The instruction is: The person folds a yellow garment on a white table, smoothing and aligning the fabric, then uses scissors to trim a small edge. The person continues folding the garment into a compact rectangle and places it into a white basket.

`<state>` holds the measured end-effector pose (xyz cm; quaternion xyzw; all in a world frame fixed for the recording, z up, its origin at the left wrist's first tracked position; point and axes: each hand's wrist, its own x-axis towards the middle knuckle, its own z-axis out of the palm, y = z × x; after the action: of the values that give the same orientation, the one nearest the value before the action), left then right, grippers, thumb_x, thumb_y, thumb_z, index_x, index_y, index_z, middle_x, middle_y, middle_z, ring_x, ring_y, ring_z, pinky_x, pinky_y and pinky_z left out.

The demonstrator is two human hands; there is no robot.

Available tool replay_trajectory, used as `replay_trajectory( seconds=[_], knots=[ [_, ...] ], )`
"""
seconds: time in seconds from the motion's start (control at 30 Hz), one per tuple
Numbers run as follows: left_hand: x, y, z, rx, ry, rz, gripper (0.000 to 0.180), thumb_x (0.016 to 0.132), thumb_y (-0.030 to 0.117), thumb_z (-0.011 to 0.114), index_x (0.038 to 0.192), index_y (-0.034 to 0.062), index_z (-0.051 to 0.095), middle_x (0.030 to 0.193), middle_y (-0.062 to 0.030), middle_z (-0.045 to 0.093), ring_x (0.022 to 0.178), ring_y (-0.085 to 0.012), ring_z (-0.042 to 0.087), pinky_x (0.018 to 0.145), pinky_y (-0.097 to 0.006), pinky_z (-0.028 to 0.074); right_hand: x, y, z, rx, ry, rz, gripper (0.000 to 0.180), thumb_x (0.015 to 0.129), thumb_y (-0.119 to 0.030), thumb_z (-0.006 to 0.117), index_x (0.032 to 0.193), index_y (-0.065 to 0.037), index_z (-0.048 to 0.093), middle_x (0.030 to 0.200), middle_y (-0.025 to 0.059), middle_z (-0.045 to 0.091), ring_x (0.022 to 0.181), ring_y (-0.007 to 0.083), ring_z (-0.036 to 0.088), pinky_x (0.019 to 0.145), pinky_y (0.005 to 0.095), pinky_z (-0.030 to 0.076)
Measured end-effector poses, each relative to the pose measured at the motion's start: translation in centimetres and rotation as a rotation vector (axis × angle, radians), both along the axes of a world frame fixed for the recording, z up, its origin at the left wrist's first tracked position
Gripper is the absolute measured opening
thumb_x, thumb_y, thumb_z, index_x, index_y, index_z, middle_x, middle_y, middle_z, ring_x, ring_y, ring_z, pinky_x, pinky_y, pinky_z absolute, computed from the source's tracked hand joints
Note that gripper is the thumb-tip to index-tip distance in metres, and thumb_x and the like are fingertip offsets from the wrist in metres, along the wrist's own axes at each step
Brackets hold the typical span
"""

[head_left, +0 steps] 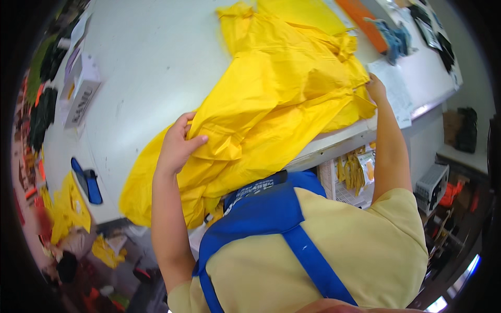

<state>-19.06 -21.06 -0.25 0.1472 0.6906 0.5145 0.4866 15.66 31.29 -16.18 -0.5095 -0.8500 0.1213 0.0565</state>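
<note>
A large yellow garment (282,78) of thin, smooth, raincoat-like cloth lies creased across the white table (141,62). Its lower left part hangs over the near edge, against my blue apron. On the left side of the garment, my left hand (180,142) has its thumb and fingers closed on a fold. Farther off to the right, my right hand (377,89) pinches the garment's right edge; its fingertips are partly hidden by the cloth. Beyond the garment, more yellow cloth (305,13) lies flat.
A white box (82,88) and a blue-and-black item (87,180) are at the table's left. On the right are a paper sheet (392,86), an orange strip (364,23) and a crumpled blue-grey cloth (394,39). A shelf (329,180) with small packets sits under the table.
</note>
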Motion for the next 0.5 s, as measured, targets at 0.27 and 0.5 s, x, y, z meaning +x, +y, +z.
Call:
replay_trajectory(
  seconds=[0.27, 0.5],
  knots=[
    [1.4, 0.3, 3.2, 0.144, -0.046, 0.072, 0.051, 0.079, -0.004, 0.062, 0.126, 0.0016, 0.045, 0.107, -0.0079, 0.059, 0.094, -0.0095, 0.056, 0.081, -0.023, 0.045, 9.7, 7.4, -4.0, 0.182, -0.220, 0.082, 0.026, 0.087, -0.022, 0.056, 0.106, -0.004, 0.060, 0.093, 0.0178, 0.066, 0.087, 0.0354, 0.063, 0.074, 0.0424, 0.050],
    [2.8, -0.6, 2.5, 0.157, 0.259, 0.120, 0.024, 0.088, 0.001, 0.055, 0.112, 0.0040, 0.052, 0.087, 0.0005, 0.058, 0.077, -0.0036, 0.050, 0.069, -0.017, 0.039, -7.5, -13.0, 12.6, -0.313, 0.814, -0.161, 0.031, 0.092, -0.018, 0.050, 0.119, -0.004, 0.058, 0.095, 0.0053, 0.060, 0.067, 0.0061, 0.044, 0.060, 0.0202, 0.039]
  ],
)
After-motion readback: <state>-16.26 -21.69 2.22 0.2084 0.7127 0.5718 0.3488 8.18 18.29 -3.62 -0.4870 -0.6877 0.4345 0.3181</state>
